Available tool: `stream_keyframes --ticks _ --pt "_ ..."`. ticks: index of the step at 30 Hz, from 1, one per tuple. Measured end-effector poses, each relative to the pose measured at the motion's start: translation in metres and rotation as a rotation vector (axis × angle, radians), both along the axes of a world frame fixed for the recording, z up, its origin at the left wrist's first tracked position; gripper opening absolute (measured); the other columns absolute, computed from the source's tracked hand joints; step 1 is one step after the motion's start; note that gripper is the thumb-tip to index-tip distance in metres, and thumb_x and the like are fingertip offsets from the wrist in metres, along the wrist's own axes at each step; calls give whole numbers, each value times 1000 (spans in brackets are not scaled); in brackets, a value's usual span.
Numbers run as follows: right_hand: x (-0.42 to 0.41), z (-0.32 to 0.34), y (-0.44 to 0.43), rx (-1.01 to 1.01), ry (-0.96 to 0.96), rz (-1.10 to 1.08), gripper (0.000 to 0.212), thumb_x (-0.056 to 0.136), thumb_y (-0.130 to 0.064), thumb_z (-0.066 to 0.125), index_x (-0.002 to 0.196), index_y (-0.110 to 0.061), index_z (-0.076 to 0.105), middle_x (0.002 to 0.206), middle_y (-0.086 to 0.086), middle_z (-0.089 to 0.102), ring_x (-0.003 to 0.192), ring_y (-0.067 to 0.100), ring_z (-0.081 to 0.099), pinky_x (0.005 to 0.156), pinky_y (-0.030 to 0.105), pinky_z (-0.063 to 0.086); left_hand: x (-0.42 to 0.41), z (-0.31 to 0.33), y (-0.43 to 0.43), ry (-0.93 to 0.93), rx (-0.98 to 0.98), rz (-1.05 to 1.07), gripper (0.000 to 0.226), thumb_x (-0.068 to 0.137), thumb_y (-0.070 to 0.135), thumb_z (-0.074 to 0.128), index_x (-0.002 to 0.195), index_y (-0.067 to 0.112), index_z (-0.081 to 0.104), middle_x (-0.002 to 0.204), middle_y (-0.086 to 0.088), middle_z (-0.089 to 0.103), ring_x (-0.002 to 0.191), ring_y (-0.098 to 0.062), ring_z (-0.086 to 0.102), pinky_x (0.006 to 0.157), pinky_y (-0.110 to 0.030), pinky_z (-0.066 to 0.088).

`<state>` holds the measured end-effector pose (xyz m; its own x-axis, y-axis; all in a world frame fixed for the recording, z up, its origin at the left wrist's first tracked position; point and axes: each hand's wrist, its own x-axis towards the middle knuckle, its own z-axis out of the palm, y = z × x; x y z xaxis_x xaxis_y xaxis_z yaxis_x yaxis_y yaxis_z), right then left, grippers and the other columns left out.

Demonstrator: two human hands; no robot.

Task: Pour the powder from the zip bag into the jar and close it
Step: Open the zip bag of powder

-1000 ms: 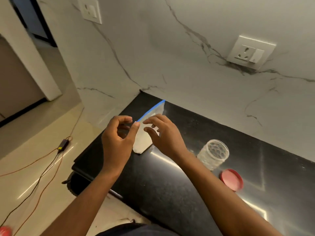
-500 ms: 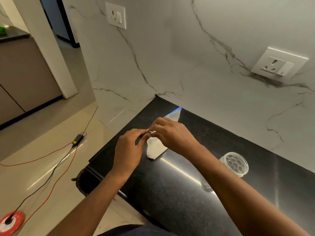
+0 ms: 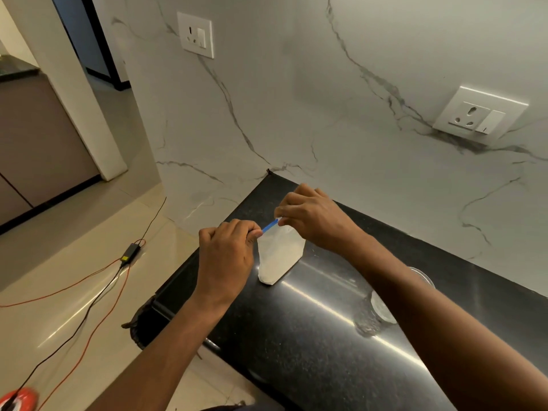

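A clear zip bag [image 3: 278,256] with pale powder and a blue zip strip stands upright on the black counter [image 3: 311,336]. My left hand [image 3: 226,256] pinches the near end of the blue strip. My right hand [image 3: 311,221] pinches the far end, and the strip is stretched between them. The clear jar [image 3: 422,277] is almost wholly hidden behind my right forearm; only a bit of its rim shows. Its red lid is out of sight.
The marble wall [image 3: 326,114] rises right behind the counter, with sockets at upper left [image 3: 195,35] and right [image 3: 480,115]. The counter's left edge drops to a tiled floor with black and orange cables [image 3: 89,304] and an adapter [image 3: 132,252].
Both hands closed on the top of the bag, and it now stands upright between them. My head turned left, so the jar slid behind my right arm and the lid left the view.
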<state>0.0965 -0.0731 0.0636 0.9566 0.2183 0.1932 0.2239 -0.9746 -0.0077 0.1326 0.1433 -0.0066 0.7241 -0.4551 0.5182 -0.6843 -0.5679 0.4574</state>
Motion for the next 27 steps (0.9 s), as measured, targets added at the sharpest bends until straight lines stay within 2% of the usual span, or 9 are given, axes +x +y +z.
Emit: stream_keyframes --ticks 3,10,15,19,21,22,24,25,27 --pt "4 3 -16 4 31 -37 35 102 -33 65 136 -26 68 138 -2 64 125 21 48 91 29 37 1 1 0 -23 6 -16 50 100 51 42 105 13 73 93 -5 78 80 -25 72 77 -44 47" --pt "11 13 -57 -12 77 -167 31 101 -30 66 130 -21 73 133 0 68 121 25 51 97 39 48 8 -2 0 -33 17 -42 45 102 49 42 106 16 73 96 -2 78 83 -23 73 81 -36 38" --pt "17 15 -67 24 75 -220 33 101 -28 66 131 -16 74 133 2 70 117 24 51 93 30 45 9 -5 1 -29 -17 -65 43 101 48 46 106 15 74 96 -3 79 82 -22 72 83 -35 37" --pt "15 15 -69 65 101 -270 34 102 -28 65 133 -17 72 133 1 70 114 22 53 87 24 42 10 0 1 36 -84 -93 29 100 41 59 106 18 75 97 1 79 81 -17 71 82 -37 43" --pt "9 16 -67 168 82 -322 33 102 -26 67 134 -18 71 131 2 70 112 20 55 88 26 45 13 7 0 132 -173 -130 29 101 46 61 105 21 76 96 8 77 82 -8 71 81 -34 53" --pt "5 16 -64 247 48 -351 35 101 -24 69 135 -18 69 128 2 69 109 18 58 88 26 47 15 13 -2 199 -226 -148 33 101 51 59 105 23 76 95 14 75 83 -4 71 80 -27 56" --pt "-4 12 -52 476 -76 -419 34 99 -21 72 132 -17 68 117 0 71 96 12 63 83 21 49 25 24 -10 307 -294 -165 35 102 54 57 110 27 77 95 29 67 93 13 67 76 -5 53" --pt "-8 9 -42 616 -145 -466 27 99 -21 72 125 -16 71 109 -1 72 88 8 65 77 18 50 32 28 -17 344 -297 -169 31 103 50 60 112 26 78 95 32 65 95 20 64 74 1 48" --pt "-13 1 -21 895 -222 -581 13 99 -28 72 104 -17 73 92 -2 74 76 8 69 66 19 55 51 35 -31 450 -217 -187 22 103 38 67 115 24 80 91 34 63 86 18 65 67 3 45"
